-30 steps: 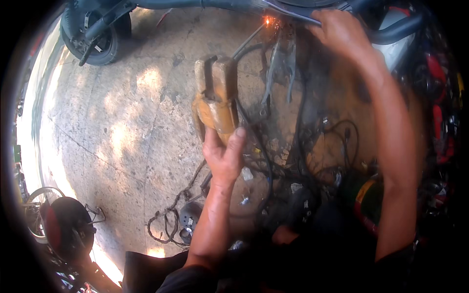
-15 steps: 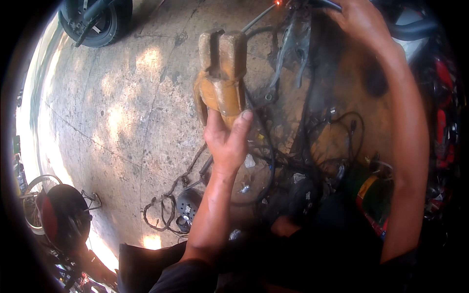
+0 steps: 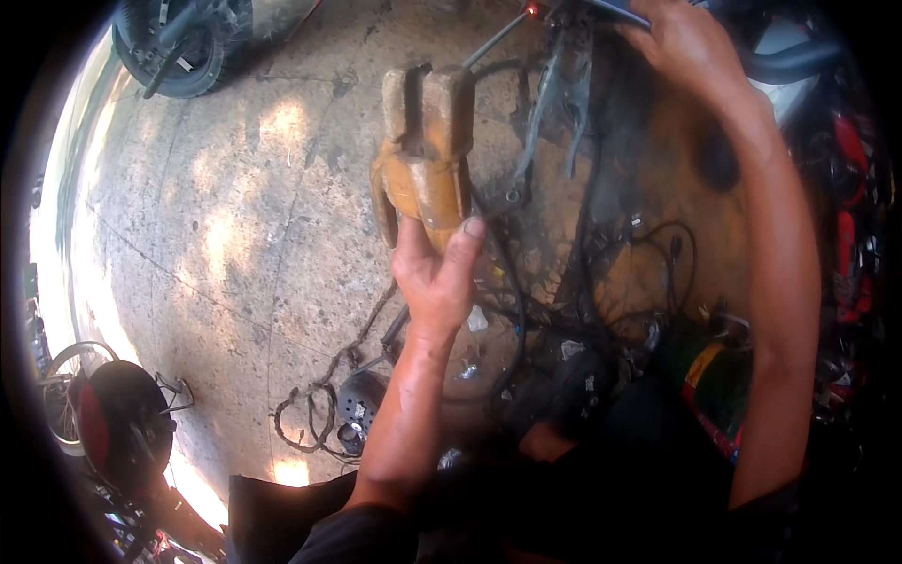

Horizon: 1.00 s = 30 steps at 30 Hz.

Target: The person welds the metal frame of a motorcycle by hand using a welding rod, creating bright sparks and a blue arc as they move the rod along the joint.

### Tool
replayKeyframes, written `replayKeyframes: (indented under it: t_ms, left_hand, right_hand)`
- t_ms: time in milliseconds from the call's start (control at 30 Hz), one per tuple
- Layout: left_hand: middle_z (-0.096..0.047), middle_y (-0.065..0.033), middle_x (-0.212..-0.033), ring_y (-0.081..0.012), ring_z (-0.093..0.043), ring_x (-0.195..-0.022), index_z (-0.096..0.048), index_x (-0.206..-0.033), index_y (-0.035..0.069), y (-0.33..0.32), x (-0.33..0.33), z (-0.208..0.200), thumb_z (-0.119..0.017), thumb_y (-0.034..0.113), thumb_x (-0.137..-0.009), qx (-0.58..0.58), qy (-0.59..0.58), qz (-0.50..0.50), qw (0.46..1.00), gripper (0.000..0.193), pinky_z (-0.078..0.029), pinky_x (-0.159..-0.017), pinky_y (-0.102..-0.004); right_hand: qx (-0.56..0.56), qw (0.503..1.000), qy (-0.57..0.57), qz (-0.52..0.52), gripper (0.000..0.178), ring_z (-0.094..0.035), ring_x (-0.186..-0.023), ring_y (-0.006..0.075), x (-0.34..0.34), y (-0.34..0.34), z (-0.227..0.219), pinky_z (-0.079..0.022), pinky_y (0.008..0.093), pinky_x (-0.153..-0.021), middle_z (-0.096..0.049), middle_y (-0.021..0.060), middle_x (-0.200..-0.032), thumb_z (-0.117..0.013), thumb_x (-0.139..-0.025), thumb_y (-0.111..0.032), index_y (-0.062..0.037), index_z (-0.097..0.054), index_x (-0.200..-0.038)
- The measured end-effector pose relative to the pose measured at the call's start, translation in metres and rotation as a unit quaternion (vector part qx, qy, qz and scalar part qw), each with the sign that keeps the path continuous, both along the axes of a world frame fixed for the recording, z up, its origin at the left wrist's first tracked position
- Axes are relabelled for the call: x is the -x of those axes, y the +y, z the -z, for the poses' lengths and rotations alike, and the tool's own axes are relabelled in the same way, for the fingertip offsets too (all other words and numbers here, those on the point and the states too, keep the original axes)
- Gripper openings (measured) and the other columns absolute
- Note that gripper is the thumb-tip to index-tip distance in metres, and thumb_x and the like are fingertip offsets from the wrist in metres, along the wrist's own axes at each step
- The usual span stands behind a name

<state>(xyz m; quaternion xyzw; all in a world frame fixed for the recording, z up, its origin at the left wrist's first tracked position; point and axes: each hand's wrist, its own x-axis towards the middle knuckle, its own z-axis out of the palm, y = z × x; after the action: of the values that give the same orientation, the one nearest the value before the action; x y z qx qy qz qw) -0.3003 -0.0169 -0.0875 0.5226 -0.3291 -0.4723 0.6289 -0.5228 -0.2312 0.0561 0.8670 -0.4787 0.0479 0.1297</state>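
Observation:
My left hand [image 3: 434, 268] is wrapped round a worn, yellow-brown welding electrode holder [image 3: 427, 188], with the thumb along its side. From its jaws a thin grey welding rod [image 3: 496, 41] slants up to the right, and its far end glows orange-red. That glowing end meets dark metal at the top edge, where detail is hard to make out. My right hand [image 3: 691, 45] reaches far forward and grips a blue-grey metal bar [image 3: 613, 9]. Between the two hands hangs a plier-like clamp [image 3: 559, 103] with two grey handles, its upper end among the dark metal.
Dark cables [image 3: 517, 329] lie tangled on the stained concrete floor [image 3: 216, 188]. A braided rope [image 3: 315, 404] coils near my shoe [image 3: 362, 399]. A wheel [image 3: 183, 47] stands at the far left, a round black-and-red object [image 3: 122, 423] at the near left. Red parts [image 3: 850, 235] line the right side.
The glow at the rod's end looks a little smaller. The view has shifted slightly, and both hands keep their grips in nearly the same places.

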Motion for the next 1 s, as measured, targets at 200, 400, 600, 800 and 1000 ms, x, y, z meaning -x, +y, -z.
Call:
replayKeyframes:
  t_ms: [200,400,600,800,1000]
  left_hand:
    - [-0.064,-0.0081,-0.104,-0.0131,-0.059,-0.090,-0.051,-0.129,-0.004,-0.001,-0.001,0.001,-0.069,0.015,-0.090,-0.009,-0.022,0.010,1.000,0.047,-0.050,-0.079,-0.0272]
    - [-0.064,-0.0077,-0.103,-0.0124,-0.059,-0.090,-0.051,-0.128,-0.004,0.000,-0.001,-0.005,-0.068,0.014,-0.090,-0.017,-0.007,0.018,1.000,0.046,-0.050,-0.079,-0.0277]
    - [-0.062,-0.0073,-0.097,-0.0128,-0.059,-0.082,-0.054,-0.120,-0.003,0.005,0.001,-0.007,-0.069,0.017,-0.091,0.010,-0.018,-0.002,1.000,0.039,-0.050,-0.070,-0.0273]
    - [-0.065,-0.0068,-0.100,-0.0130,-0.060,-0.089,-0.053,-0.125,-0.004,0.009,-0.003,0.009,-0.069,0.015,-0.090,-0.004,-0.021,0.009,1.000,0.043,-0.049,-0.080,-0.0268]
    - [-0.065,-0.0064,-0.099,-0.0115,-0.058,-0.084,-0.054,-0.124,-0.003,0.006,-0.002,0.008,-0.069,0.016,-0.090,0.017,-0.010,-0.001,1.000,0.042,-0.049,-0.076,-0.0265]
  right_hand:
    - [-0.012,0.997,0.066,0.031,0.023,-0.069,-0.085,0.0320,0.000,0.000,-0.001,-0.055,0.0420,-0.071,-0.069,0.0208,-0.088,-0.063,-0.089,-0.025,-0.0077,-0.072,-0.101]
    - [-0.076,0.989,-0.129,0.001,0.026,-0.070,-0.078,0.0293,0.000,0.000,0.001,-0.055,0.0389,-0.068,-0.071,0.0141,-0.090,-0.064,-0.090,-0.032,-0.0122,-0.072,-0.105]
    - [-0.139,0.986,0.035,0.087,0.048,-0.072,-0.082,0.0194,-0.017,0.005,-0.020,-0.058,0.0345,-0.072,-0.072,0.0158,-0.108,-0.069,-0.087,-0.046,-0.0171,-0.066,-0.125]
    - [0.012,1.000,0.002,0.020,0.033,-0.064,-0.091,0.0402,0.006,-0.010,0.011,-0.051,0.0475,-0.080,-0.069,0.0184,-0.097,-0.065,-0.086,-0.031,-0.0044,-0.069,-0.106]
    - [-0.005,1.000,-0.001,0.030,0.031,-0.064,-0.093,0.0402,-0.002,-0.004,0.003,-0.050,0.0478,-0.082,-0.069,0.0197,-0.098,-0.066,-0.086,-0.027,-0.0036,-0.069,-0.106]
